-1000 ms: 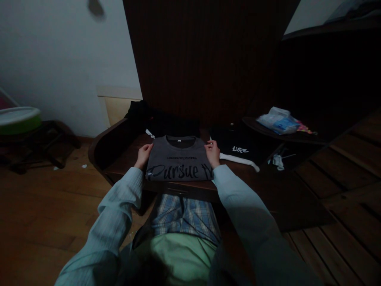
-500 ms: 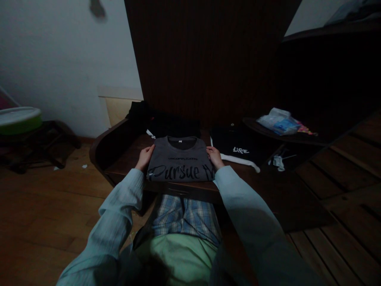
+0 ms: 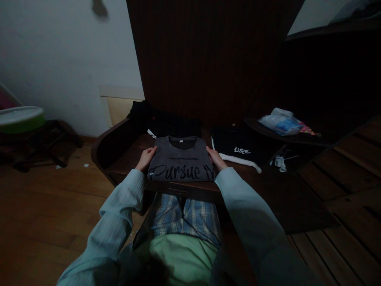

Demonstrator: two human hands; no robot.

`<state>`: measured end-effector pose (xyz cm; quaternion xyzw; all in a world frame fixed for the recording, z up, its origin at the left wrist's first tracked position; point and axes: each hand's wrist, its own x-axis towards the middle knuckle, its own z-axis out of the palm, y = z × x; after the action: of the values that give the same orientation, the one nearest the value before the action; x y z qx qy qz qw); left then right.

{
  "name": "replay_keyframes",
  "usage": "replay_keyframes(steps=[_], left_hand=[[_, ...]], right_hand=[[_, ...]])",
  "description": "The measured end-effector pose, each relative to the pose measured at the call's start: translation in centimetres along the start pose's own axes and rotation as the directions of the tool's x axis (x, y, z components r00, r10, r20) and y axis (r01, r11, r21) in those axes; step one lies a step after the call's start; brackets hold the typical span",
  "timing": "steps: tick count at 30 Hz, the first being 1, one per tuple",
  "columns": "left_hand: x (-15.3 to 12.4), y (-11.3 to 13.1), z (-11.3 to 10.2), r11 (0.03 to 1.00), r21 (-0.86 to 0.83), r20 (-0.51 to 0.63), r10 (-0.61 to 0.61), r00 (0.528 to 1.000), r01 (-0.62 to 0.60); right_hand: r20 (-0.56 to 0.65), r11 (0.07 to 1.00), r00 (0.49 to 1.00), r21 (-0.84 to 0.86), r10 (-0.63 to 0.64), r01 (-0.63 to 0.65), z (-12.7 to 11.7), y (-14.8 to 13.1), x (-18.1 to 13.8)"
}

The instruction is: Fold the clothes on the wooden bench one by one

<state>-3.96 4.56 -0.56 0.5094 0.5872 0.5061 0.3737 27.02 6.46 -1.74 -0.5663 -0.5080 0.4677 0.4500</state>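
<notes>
A dark grey T-shirt (image 3: 182, 159), folded into a neat rectangle, lies on the dark wooden desk (image 3: 119, 163) with its collar away from me and black lettering on its front. My left hand (image 3: 145, 158) pinches its left edge between thumb and fingers. At the opposite edge, my right hand (image 3: 216, 158) is closed on the cloth; some of its fingers are hidden. To the right lies a folded black garment (image 3: 226, 141) with white lettering and a white strip along its near side. Dark clothing (image 3: 175, 125) is heaped behind the T-shirt.
A plastic packet (image 3: 281, 121) rests on the small curved shelf at right, with a crumpled white item (image 3: 279, 163) below. The desk's raised curved side (image 3: 99, 147) bounds the left. A green tub with a pale lid (image 3: 22, 121) stands on a dark stool farther left.
The view has shifted very slightly. Both hands stay at the T-shirt's side edges, with the right hand's fingers a little differently placed; the T-shirt lies as before.
</notes>
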Motion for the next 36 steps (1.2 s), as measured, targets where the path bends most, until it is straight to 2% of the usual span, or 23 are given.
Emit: replay_keyframes(steps=[4, 8, 10, 13, 15, 22, 36], left_hand=[[0.1, -0.2, 0.0, 1.0, -0.013, 0.003, 0.028, 1.0, -0.028], [0.3, -0.5, 0.0, 0.999, -0.027, -0.003, 0.041, 0.999, -0.042], [0.4, -0.6, 0.0, 0.999, -0.028, -0.013, 0.039, 0.999, -0.039], [0.6, -0.6, 0.0, 0.999, -0.033, -0.035, 0.036, 0.999, -0.037], [0.6, -0.5, 0.0, 0.999, -0.022, -0.058, 0.038, 0.998, -0.039], [0.2, -0.1, -0.1, 0.996, 0.002, -0.127, 0.089, 0.988, -0.089], [-0.2, 0.5, -0.2, 0.999, -0.022, -0.188, 0.042, 0.981, -0.047]], right_hand=[[0.007, 0.999, 0.999, -0.019, -0.043, 0.043, 0.1, 0.1, -0.1], [-0.078, 0.993, 0.995, -0.108, -0.059, 0.051, 0.2, 0.2, -0.1], [-0.14, 0.97, 0.98, -0.219, -0.141, 0.108, 0.3, 0.1, -0.1], [-0.208, 0.895, 0.932, -0.4, -0.298, 0.197, 0.3, 0.0, -0.4], [-0.227, 0.863, 0.911, -0.459, -0.345, 0.213, 0.2, 0.0, -0.6], [-0.257, 0.848, 0.886, -0.476, -0.387, 0.233, 0.1, 0.2, -0.6], [-0.29, 0.817, 0.853, -0.526, -0.434, 0.237, -0.3, 0.2, -0.5]])
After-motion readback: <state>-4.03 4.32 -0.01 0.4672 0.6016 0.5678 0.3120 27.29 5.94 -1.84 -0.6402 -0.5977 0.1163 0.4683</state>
